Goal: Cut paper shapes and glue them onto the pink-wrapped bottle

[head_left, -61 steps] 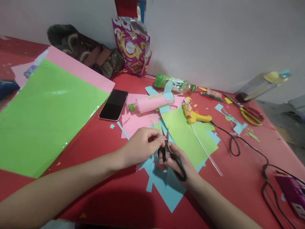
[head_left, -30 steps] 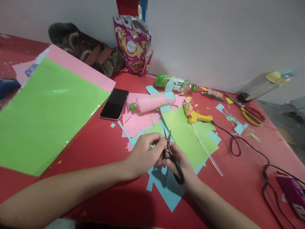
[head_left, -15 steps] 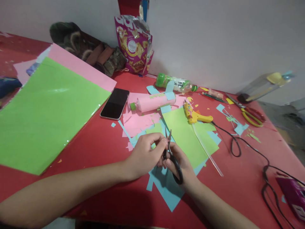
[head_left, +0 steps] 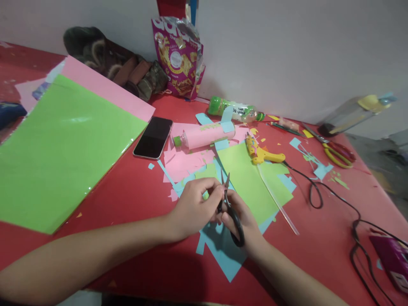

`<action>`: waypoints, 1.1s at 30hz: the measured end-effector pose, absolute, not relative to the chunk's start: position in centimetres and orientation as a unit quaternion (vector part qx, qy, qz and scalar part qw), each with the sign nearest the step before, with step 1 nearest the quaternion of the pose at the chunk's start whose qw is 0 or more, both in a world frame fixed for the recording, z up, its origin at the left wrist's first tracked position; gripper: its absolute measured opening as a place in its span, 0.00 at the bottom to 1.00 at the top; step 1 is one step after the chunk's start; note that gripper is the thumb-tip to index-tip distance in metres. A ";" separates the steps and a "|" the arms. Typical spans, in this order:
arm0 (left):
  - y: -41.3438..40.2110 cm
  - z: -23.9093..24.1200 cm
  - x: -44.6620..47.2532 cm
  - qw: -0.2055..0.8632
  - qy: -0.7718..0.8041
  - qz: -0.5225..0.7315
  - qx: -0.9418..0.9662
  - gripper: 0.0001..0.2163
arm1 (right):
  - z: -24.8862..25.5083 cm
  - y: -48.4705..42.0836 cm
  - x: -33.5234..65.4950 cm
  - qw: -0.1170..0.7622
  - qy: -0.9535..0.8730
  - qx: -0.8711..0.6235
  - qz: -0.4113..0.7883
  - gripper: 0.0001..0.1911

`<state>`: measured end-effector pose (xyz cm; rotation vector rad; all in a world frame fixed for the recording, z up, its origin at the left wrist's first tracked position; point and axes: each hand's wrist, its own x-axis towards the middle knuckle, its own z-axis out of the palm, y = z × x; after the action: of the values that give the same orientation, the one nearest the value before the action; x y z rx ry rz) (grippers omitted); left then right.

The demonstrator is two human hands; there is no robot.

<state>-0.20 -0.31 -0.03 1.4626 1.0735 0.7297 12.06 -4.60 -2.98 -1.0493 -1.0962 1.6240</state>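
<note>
My right hand [head_left: 245,221] grips a small pair of black-handled scissors [head_left: 236,224], its blades slightly apart and pointing away from me. Close against the blades, my left hand [head_left: 199,208] is closed in a pinch; whatever its fingertips hold is too small or hidden to make out. Under both hands lie blue paper [head_left: 223,255] and green paper [head_left: 255,182]. Just beyond them, a bottle wrapped in pink paper [head_left: 207,137] rests on its side on pink scraps [head_left: 181,163], with blue pieces attached near its base.
A yellow glue gun [head_left: 263,156] with a clear stick and black cord lies right of the paper. A phone [head_left: 153,138] and large green sheets [head_left: 70,157] are at left. Behind stand a snack bag [head_left: 178,59] and a lying green bottle [head_left: 234,109]; larger scissors [head_left: 338,153] are at right.
Both hands and the scissors stay almost in place. The view has shifted very slightly; nothing has been picked up or let go.
</note>
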 end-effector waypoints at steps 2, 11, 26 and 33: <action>-0.3 0.0 -0.2 0.553 0.457 0.308 0.625 0.11 | -3.1 -4.6 12.1 0.444 -0.441 -0.413 0.661 0.21; -0.2 -0.3 -0.3 0.464 0.458 0.316 0.689 0.12 | -3.2 -4.9 12.1 0.436 -0.435 -0.413 0.671 0.22; -0.6 -0.5 -0.1 0.411 0.477 0.293 0.719 0.13 | -3.3 -5.1 11.9 0.424 -0.480 -0.433 0.634 0.20; -0.6 -0.3 -0.1 0.407 0.484 0.289 0.718 0.13 | -3.1 -5.1 11.8 0.427 -0.479 -0.446 0.624 0.20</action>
<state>-0.12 -0.57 -0.27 1.8104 1.2209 0.7297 11.81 -5.05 -3.05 -1.1138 -1.1971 1.5597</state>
